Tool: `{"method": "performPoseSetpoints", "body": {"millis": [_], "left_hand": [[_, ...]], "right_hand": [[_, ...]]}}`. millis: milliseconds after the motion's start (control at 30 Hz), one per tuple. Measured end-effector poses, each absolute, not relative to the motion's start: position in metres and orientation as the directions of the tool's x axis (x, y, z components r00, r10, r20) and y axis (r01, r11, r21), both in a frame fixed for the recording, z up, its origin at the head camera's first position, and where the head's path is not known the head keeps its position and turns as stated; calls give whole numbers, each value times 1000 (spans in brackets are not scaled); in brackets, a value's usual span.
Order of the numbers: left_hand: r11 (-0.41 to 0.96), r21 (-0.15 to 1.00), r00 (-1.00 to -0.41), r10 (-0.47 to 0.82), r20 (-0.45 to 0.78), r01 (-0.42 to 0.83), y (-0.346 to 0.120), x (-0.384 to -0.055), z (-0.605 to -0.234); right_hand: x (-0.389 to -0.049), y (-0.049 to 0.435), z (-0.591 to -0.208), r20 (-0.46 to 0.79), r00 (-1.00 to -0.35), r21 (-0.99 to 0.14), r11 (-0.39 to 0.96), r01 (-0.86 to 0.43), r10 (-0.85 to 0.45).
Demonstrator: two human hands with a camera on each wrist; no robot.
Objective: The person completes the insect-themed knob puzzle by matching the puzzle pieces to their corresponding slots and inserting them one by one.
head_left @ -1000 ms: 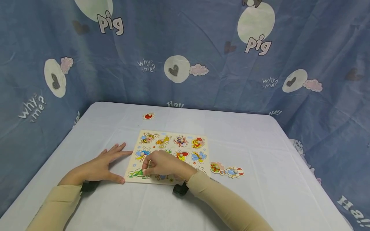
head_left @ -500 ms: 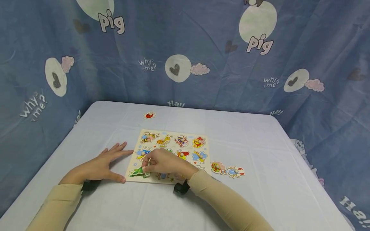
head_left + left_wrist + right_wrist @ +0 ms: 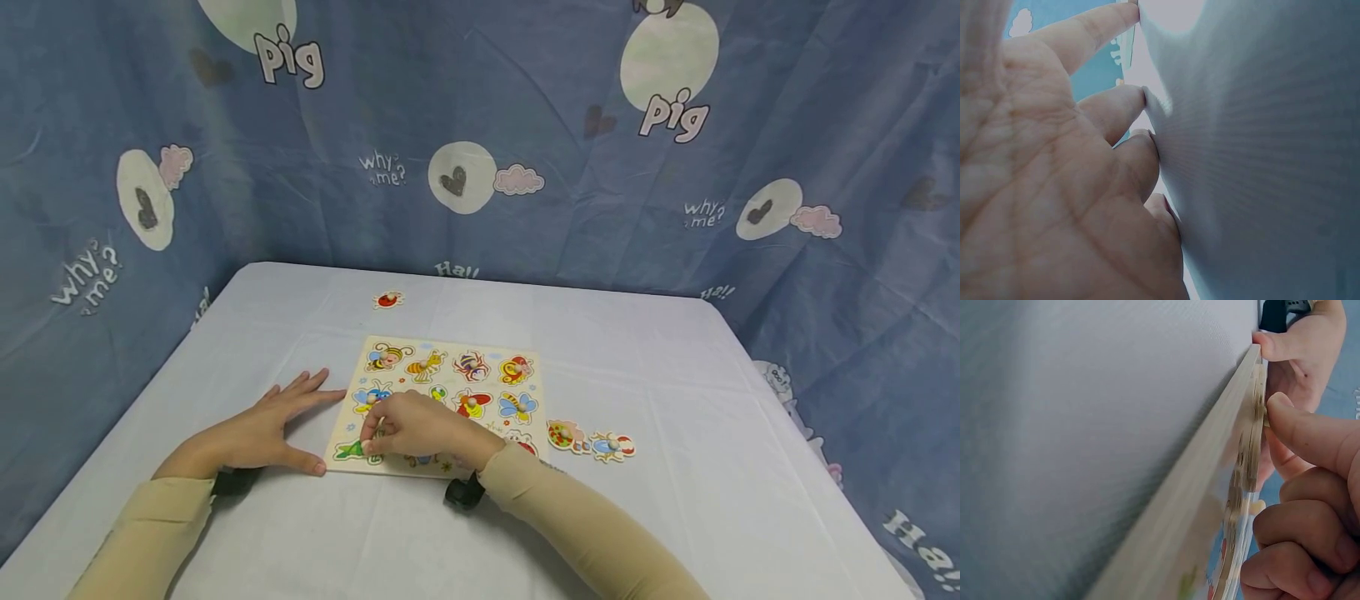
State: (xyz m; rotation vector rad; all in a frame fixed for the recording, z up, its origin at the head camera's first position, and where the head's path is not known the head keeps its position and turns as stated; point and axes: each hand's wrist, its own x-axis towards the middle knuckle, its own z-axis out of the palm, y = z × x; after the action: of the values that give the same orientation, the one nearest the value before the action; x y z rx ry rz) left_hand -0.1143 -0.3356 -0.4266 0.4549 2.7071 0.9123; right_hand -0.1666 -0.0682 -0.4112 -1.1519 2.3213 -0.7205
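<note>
A pale wooden knob puzzle board [image 3: 448, 350] with cartoon insect pieces lies on the white table. My right hand [image 3: 420, 423] is over its near left part, thumb and index finger pinching the small knob of a green grasshopper piece [image 3: 347, 451]. In the right wrist view that piece lies close against the board's face at the corner, the other fingers curled beside it. My left hand [image 3: 255, 429] rests on the table with fingers spread; thumb and index fingertip are right at the board's left edge. The right hand and wrist cover part of the lower rows.
A red ladybug piece [image 3: 387, 300] lies behind the board. To its right lie a caterpillar-like piece [image 3: 566, 436] and a blue-bodied bug piece [image 3: 612, 447], side by side. A blue printed curtain [image 3: 540, 233] hangs behind the table.
My right hand has shifted slightly left with the grasshopper piece, which has turned a little over the board's corner. My left hand stays in place.
</note>
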Motion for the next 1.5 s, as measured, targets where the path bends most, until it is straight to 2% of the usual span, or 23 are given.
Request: {"method": "performPoseSetpoints", "body": {"millis": [433, 800, 1100, 1300, 1500], "left_hand": [[757, 617, -921, 368, -128, 217, -337, -116, -428], [745, 631, -920, 372, -122, 217, -336, -114, -427], [752, 622, -923, 367, -120, 218, -336, -114, -427], [756, 622, -925, 357, -130, 205, -335, -114, -428], [753, 627, -926, 353, -132, 198, -335, -113, -429]], "right_hand": [[-167, -72, -412, -168, -565, -572, 547, -611, -808], [-164, -66, -407, -190, -580, -602, 561, -568, -792], [-173, -34, -406, -153, -565, -612, 527, -590, -811], [-178, -7, -401, -132, -581, -632, 520, -575, -803], [-179, 18, -394, -127, -636, -638, 554, -535, -761]]}}
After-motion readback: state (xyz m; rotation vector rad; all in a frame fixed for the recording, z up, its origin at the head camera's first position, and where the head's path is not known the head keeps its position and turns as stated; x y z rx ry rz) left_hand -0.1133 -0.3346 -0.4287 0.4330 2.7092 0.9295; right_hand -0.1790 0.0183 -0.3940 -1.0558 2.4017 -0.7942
